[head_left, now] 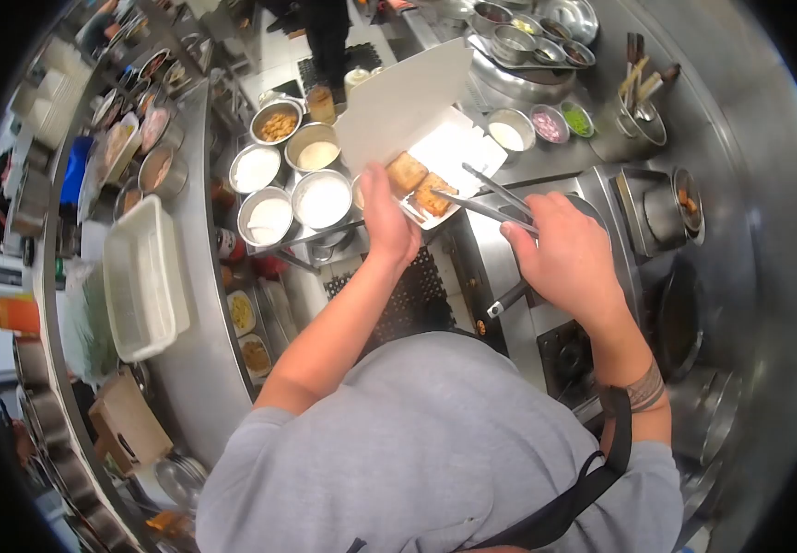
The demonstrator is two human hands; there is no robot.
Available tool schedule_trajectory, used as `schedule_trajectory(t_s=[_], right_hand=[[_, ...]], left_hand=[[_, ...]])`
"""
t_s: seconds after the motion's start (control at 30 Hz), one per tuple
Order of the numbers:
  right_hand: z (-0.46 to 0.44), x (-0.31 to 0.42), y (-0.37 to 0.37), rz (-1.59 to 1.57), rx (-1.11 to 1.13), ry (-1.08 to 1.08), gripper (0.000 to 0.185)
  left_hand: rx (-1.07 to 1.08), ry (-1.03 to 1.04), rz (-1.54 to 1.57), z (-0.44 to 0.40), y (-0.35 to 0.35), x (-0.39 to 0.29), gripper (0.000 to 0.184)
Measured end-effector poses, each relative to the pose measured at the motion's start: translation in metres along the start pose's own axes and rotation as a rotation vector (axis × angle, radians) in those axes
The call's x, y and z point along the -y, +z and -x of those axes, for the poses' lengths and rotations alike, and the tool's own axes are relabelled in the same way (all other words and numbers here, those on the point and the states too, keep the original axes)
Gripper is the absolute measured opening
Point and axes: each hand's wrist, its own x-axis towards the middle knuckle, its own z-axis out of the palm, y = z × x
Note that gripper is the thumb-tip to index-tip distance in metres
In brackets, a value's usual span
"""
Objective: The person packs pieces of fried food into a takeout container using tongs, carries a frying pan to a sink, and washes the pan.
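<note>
My left hand (386,219) grips the near left side of a white takeout box (403,92), whose lid stands up. Two browned, square pieces of food, perhaps toast or tofu, lie inside: one piece (406,172) at the left and another piece (435,194) nearer the front. In my right hand (560,247) is a pair of metal tongs (495,198), reaching over the box from the right. One tong tip is at the front piece; the other is apart from it, higher up. Whether the tongs pinch the food I cannot tell.
Several metal bowls of white powder or sauce (323,198) stand left of the box. On the right are a stove (564,355), a pan handle (509,300) and a utensil pot (633,129). A plastic tub (145,276) rests on the left counter. Someone in dark trousers (327,41) stands ahead.
</note>
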Motion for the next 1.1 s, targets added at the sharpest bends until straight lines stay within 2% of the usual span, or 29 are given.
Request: schedule_trajectory(t_s=[0.07, 0.17, 0.27, 0.37, 0.4, 0.47, 0.57, 0.67, 0.8, 0.87, 1.0, 1.1], right_hand=[[0.006, -0.018, 0.005, -0.088, -0.149, -0.083, 0.028], [0.020, -0.061, -0.018, -0.179, -0.155, 0.131, 0.033], [0.034, -0.139, -0.048, -0.140, -0.340, 0.436, 0.040], [0.053, -0.250, -0.082, 0.005, -0.534, 0.793, 0.044], [0.068, -0.299, -0.084, 0.164, -0.583, 0.803, 0.044], [0.080, -0.372, -0.094, 0.210, -0.524, 1.004, 0.042], [0.093, -0.486, -0.080, 0.155, -0.328, 1.111, 0.040], [0.092, -0.563, -0.055, 0.105, -0.230, 1.089, 0.039], [0.074, -0.631, -0.042, 0.043, -0.097, 1.103, 0.038], [0.066, -0.659, -0.039, 0.148, -0.045, 1.041, 0.038], [0.049, -0.704, -0.037, 0.116, -0.014, 0.954, 0.034], [0.041, -0.737, -0.028, 0.128, 0.057, 0.857, 0.034]], left_hand=[[0.030, -0.046, -0.003, -0.015, -0.022, 0.021, 0.050], [0.015, -0.242, -0.121, -0.008, -0.008, 0.021, 0.060], [0.027, -0.277, -0.089, -0.012, -0.006, 0.034, 0.061], [0.027, -0.288, -0.123, -0.013, 0.005, 0.052, 0.058], [0.039, -0.291, -0.131, -0.011, 0.008, 0.062, 0.058], [0.017, -0.363, -0.164, -0.011, 0.017, 0.072, 0.056], [0.041, -0.377, -0.195, -0.013, 0.033, 0.089, 0.054], [0.026, -0.353, -0.240, -0.009, 0.058, 0.103, 0.052], [0.012, -0.330, -0.267, -0.009, 0.072, 0.118, 0.051], [0.058, -0.329, -0.292, -0.009, 0.070, 0.122, 0.052], [-0.031, -0.310, -0.328, -0.003, 0.084, 0.134, 0.053], [0.003, -0.327, -0.315, -0.004, 0.088, 0.136, 0.052]])
